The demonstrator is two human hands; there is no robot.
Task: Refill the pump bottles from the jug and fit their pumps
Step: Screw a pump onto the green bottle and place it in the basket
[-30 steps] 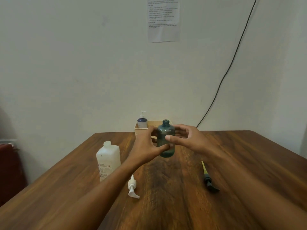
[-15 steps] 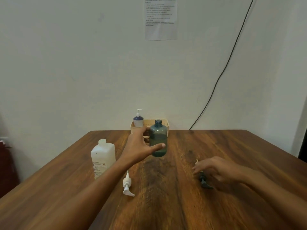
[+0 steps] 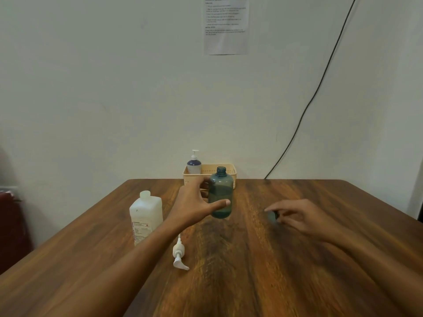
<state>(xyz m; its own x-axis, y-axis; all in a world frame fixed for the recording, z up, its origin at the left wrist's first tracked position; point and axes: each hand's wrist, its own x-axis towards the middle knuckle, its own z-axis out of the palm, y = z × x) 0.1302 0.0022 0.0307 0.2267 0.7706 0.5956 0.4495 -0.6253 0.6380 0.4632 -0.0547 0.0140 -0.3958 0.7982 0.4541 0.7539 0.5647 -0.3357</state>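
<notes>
Jug (image 3: 146, 219) label unreadable. Left hand (image 3: 196, 203) clamped round uncapped teal bottle (image 3: 221, 193); right hand (image 3: 298, 217) pinching dark pump (image 3: 272, 216). Capped bottle (image 3: 194, 163) in basket (image 3: 229, 169).

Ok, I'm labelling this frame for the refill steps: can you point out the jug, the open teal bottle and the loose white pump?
jug (image 3: 145, 216): head view, front face above its label.
teal bottle (image 3: 221, 191): head view, upper body below the open neck.
white pump (image 3: 179, 252): head view, collar of the pump lying on the table.
</notes>
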